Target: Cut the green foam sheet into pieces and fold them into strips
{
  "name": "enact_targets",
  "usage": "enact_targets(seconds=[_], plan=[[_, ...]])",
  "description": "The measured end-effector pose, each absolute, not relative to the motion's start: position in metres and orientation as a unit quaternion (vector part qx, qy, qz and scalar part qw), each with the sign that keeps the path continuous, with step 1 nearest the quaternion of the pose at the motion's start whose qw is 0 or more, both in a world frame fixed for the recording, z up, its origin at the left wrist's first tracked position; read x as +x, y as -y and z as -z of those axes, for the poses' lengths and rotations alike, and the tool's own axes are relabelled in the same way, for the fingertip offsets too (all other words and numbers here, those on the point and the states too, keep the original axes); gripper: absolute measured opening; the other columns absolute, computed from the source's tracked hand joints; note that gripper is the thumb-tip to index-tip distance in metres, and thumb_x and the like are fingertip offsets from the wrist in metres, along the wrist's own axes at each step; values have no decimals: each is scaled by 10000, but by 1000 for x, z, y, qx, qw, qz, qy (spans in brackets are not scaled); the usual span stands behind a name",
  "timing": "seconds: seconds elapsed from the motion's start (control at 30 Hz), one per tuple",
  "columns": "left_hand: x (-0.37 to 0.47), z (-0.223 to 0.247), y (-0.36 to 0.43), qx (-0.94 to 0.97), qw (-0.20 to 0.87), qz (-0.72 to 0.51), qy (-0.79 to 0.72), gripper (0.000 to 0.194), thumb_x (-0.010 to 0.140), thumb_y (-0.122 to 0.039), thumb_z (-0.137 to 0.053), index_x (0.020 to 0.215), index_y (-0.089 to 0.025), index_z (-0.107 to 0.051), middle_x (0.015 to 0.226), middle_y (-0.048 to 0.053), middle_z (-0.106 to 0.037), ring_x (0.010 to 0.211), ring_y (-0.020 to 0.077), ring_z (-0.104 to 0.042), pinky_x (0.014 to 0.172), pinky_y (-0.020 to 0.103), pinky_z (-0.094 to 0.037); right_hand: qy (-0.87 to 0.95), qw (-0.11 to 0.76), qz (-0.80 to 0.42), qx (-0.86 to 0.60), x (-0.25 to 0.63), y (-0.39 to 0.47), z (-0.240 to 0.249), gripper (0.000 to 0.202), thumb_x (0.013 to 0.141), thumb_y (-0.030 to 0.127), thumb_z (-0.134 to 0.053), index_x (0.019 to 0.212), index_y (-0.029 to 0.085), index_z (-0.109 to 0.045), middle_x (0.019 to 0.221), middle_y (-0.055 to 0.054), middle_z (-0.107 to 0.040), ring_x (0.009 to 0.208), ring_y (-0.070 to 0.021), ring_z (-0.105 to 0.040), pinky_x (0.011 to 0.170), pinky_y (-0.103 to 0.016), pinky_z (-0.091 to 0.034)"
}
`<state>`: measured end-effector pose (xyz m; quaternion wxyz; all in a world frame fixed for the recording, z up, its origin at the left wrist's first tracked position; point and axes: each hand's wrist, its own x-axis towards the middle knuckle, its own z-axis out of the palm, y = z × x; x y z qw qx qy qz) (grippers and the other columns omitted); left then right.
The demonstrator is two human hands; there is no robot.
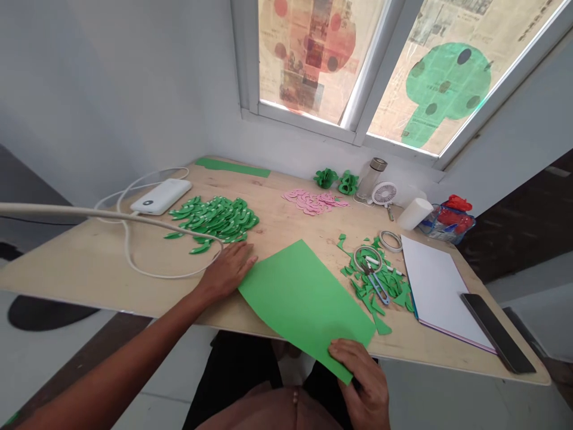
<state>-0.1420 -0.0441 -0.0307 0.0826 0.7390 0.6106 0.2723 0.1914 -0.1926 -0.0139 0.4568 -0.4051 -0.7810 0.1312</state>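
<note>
A plain green sheet of paper (304, 292) lies at the front of the wooden table (264, 206), its near corner reaching past the edge. My right hand (362, 379) pinches that near corner, fingers on top and thumb beneath. Flat on the table, my left hand (228, 269) rests beside the sheet's left corner with the fingers extended. Just beyond my left hand is a pile of green cut paper pieces (219, 218). Green scraps (378, 286) lie right of the sheet, with thread snips (378, 283) and a tape roll (367, 260) on them.
A white power bank (162, 197) trails a looping cable (128, 245) at the left. Pink cut pieces (313, 202), green paper flowers (326, 178), a bottle (371, 178) and a small fan (384, 193) stand toward the wall. White paper (436, 286) and a black phone (496, 334) lie right.
</note>
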Motion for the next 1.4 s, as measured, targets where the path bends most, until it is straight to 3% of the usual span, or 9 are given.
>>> enact_targets(seconds=[0.23, 0.4, 0.7, 0.87, 0.97, 1.03, 1.1, 1.23, 1.4], plan=[[-162, 21, 66, 780, 127, -281, -545, 561, 775, -120, -286, 1247, -237, -564, 1346, 32, -576, 1287, 166, -488, 1085, 386, -390, 784, 456, -165, -388, 181, 187, 4, 311, 890, 127, -528, 1146, 245, -658, 963, -81, -741, 918, -236, -704, 776, -400, -601], [-173, 23, 71, 840, 114, -238, -474, 698, 664, -50, -336, 1257, -322, -585, 1412, -2, -516, 1367, 232, -392, 1091, 494, -357, 783, 455, -192, -379, 180, 186, 1, 332, 876, 100, -511, 1136, 243, -660, 963, -80, -741, 932, -236, -701, 783, -399, -596], [-187, 10, 70, 831, 156, -270, -461, 236, 834, -355, -474, 869, -359, -707, 1094, 3, -721, 1216, 241, -565, 1078, 483, -391, 742, 454, -227, -438, 184, 189, -4, 228, 883, 188, -560, 1039, 251, -715, 940, -59, -751, 902, -224, -705, 790, -356, -590], [-203, 3, 84, 797, 183, -286, -500, 326, 809, -600, -525, 854, -336, -711, 947, -18, -747, 951, 237, -691, 896, 441, -531, 604, 468, -264, -588, 185, 190, 4, 178, 853, 318, -626, 812, 206, -758, 751, -40, -743, 668, -204, -680, 618, -296, -569], [-196, 5, 91, 751, 226, -325, -528, 373, 789, -602, -572, 921, -274, -692, 824, -16, -737, 805, 213, -702, 708, 334, -577, 507, 481, -331, -634, 182, 185, 9, 255, 818, 402, -651, 813, 168, -751, 767, -48, -741, 697, -213, -665, 652, -313, -556], [-181, 6, 98, 703, 233, -377, -556, 438, 818, -546, -568, 1146, -259, -610, 841, 4, -729, 780, 206, -702, 700, 320, -577, 466, 493, -361, -640, 180, 180, 11, 303, 794, 443, -660, 813, 152, -742, 786, -60, -737, 775, -234, -662, 695, -330, -548], [-164, 8, 106, 666, 191, -427, -581, 561, 845, -488, -550, 1354, -277, -444, 1104, 60, -690, 1010, 242, -667, 871, 385, -547, 444, 500, -370, -645, 179, 176, 13, 323, 776, 465, -667, 773, 148, -729, 755, -61, -721, 817, -244, -650, 709, -330, -535], [-139, 15, 119, 639, 169, -470, -585, 621, 867, -431, -534, 1435, -296, -320, 1437, 107, -459, 1213, 276, -552, 966, 440, -499, 419, 506, -379, -652, 180, 174, 14, 330, 758, 480, -672, 789, 156, -724, 777, -57, -715, 836, -236, -632, 717, -316, -517], [-131, 17, 118, 565, 299, -494, -590, 542, 895, -410, -508, 1388, -228, -378, 851, 38, -696, 868, 199, -683, 766, 324, -570, 404, 505, -380, -661, 182, 175, 16, 349, 761, 488, -668, 809, 145, -714, 798, -66, -717, 856, -248, -636, 734, -327, -516]])
